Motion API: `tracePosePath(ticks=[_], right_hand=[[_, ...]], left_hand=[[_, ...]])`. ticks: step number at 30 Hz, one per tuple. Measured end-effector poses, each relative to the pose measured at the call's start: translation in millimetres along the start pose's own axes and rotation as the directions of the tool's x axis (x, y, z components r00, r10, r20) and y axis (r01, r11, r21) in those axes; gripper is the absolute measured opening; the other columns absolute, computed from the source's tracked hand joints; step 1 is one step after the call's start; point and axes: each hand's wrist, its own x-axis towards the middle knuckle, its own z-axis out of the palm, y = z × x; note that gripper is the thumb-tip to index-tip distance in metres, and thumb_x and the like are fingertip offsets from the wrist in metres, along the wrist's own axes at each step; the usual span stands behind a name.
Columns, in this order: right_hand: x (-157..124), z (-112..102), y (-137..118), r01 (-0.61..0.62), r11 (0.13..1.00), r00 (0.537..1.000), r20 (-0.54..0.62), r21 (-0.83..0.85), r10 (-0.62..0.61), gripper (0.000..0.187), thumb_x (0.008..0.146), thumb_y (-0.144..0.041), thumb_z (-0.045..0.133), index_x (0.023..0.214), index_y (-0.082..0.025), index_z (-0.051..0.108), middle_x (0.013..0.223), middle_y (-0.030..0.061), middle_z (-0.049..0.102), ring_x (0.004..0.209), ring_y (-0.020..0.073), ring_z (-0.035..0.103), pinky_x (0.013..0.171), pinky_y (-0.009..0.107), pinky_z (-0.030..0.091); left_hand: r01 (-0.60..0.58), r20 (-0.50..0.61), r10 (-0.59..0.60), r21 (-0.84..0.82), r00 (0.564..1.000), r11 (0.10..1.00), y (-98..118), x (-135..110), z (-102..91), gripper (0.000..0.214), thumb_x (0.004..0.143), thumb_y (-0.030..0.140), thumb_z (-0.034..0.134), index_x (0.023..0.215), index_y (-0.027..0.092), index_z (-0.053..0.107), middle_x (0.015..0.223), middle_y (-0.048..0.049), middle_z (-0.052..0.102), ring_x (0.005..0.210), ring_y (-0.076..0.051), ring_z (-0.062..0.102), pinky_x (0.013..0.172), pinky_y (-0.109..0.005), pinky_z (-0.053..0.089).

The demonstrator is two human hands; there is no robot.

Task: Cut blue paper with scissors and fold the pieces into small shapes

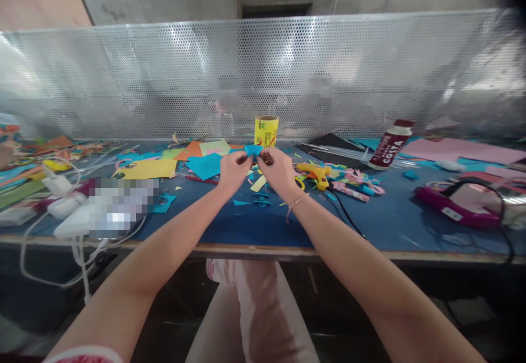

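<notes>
Between the fingertips of both hands is a small piece of blue paper (253,149), raised above the table. My left hand (235,170) pinches its left side, and my right hand (278,170) pinches its lower right side. The fingers of both hands are closed. Just behind the paper stands a yellow cardboard tube (267,130) with printing on it. Below my hands, blue paper scraps (261,201) lie on the table. A yellow glue gun (315,175) rests right of my right hand, and a larger blue sheet (204,166) lies left of my left hand.
A perforated metal panel (164,83) closes off the back of the blue table (263,231). To the right are a tilted dark red bottle (390,146) and a purple object (456,208). Coloured paper (146,169), white cables (82,259) and a white device (76,217) lie left.
</notes>
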Motion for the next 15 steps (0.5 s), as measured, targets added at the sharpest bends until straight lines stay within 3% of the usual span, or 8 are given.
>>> tracePosePath(ticks=[8,15], right_hand=[[-0.7,-0.3,1.5,-0.007,1.0,1.0,-0.026,-0.023,0.006,0.002,0.071,-0.02,0.051,0.07,-0.019,0.052,0.067,0.0016,0.057,0.058,0.0127,0.054,0.056,0.027,0.046],[-0.1,0.3,-0.5,-0.008,0.998,1.0,-0.019,-0.064,0.007,0.004,0.073,-0.022,0.051,0.07,-0.019,0.052,0.068,0.0019,0.058,0.058,0.0126,0.053,0.059,0.028,0.045]], left_hand=[[-0.148,0.016,0.149,0.225,0.989,0.963,3.7,-2.6,0.5,0.028,0.073,0.025,0.047,0.048,0.016,0.043,0.048,0.0016,0.043,0.05,-0.009,0.039,0.05,-0.023,0.027],[-0.007,0.002,0.006,0.12,1.0,0.993,5.5,-3.4,1.8,0.033,0.072,0.031,0.05,0.045,0.016,0.039,0.046,0.0009,0.044,0.052,-0.011,0.045,0.049,-0.023,0.031]])
